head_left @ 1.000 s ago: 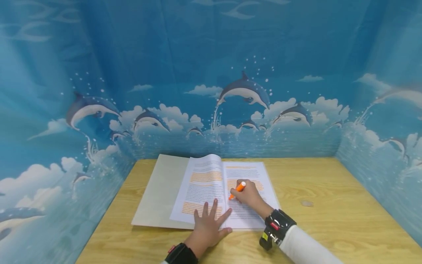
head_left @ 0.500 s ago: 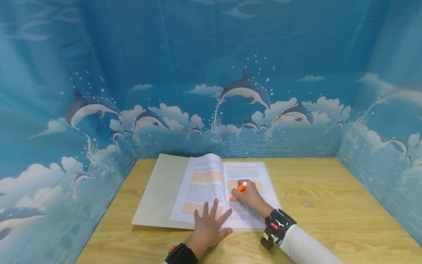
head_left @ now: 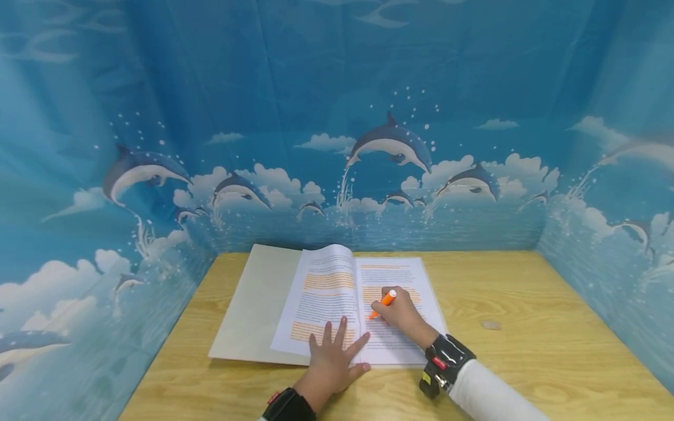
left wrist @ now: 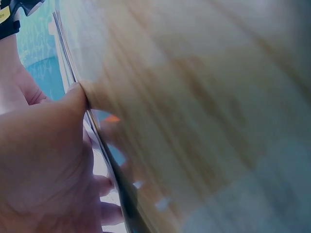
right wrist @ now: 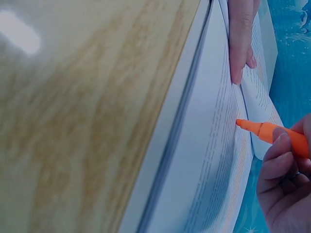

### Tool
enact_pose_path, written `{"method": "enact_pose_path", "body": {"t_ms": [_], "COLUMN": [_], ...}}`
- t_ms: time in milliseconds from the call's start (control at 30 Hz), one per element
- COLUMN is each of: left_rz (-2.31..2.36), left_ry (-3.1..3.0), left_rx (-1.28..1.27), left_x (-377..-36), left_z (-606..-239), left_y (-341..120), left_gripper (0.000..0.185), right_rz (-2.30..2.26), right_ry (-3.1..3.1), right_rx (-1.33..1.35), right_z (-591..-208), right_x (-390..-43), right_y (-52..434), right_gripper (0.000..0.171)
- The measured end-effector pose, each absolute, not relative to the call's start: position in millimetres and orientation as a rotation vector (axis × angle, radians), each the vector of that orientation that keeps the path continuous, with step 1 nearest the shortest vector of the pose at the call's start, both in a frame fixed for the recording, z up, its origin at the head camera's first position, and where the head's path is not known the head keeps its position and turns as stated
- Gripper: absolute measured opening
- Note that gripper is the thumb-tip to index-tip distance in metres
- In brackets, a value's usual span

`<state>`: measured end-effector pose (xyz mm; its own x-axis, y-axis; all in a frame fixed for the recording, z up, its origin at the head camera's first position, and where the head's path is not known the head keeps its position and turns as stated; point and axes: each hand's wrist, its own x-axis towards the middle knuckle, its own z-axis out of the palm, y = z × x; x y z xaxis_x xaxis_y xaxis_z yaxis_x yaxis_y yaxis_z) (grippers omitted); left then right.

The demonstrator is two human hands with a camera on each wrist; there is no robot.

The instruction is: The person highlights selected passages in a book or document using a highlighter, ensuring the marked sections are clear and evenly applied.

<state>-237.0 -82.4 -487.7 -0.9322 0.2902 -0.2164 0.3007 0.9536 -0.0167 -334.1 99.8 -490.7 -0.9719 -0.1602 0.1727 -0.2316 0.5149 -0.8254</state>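
Note:
An open booklet [head_left: 405,345] of printed pages lies on the table, several of its lines marked in orange. My right hand [head_left: 402,313] pinches an orange highlighter [head_left: 388,298] between thumb and fingers, its white end tilted up to the right. In the right wrist view the highlighter's tip [right wrist: 240,123] is at a printed line near the booklet's fold. My left hand [head_left: 332,362] rests with fingers spread across the lower part of the left page [head_left: 316,304] and the fold. In the left wrist view that hand [left wrist: 43,160] lies along the booklet's near edge.
The booklet's pale cover [head_left: 258,304] lies folded out to the left. A small translucent piece [head_left: 491,324] is on the wooden table [head_left: 505,286] to the right. Blue dolphin-print curtains [head_left: 295,146] stand around the table's back and sides.
My right hand has slid the highlighter slightly rightward along a line of the right page, where a short fresh orange mark shows. The left hand stays in place.

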Motion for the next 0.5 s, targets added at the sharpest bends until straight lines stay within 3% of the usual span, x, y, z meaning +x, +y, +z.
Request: {"method": "enact_pose_path", "body": {"t_ms": [500], "left_rz": [-0.076], "left_ry": [2.878], "left_rx": [0.435], "left_x": [-237.2], "left_z": [-485.8], "left_y": [-81.5], "left_gripper": [0.062], "right_rz": [1.452], "right_ry": [-2.645], "right_rx": [0.333], "right_z": [-491.5], "right_x": [-333.6], "right_y": [111.6], "right_gripper": [0.035]}}
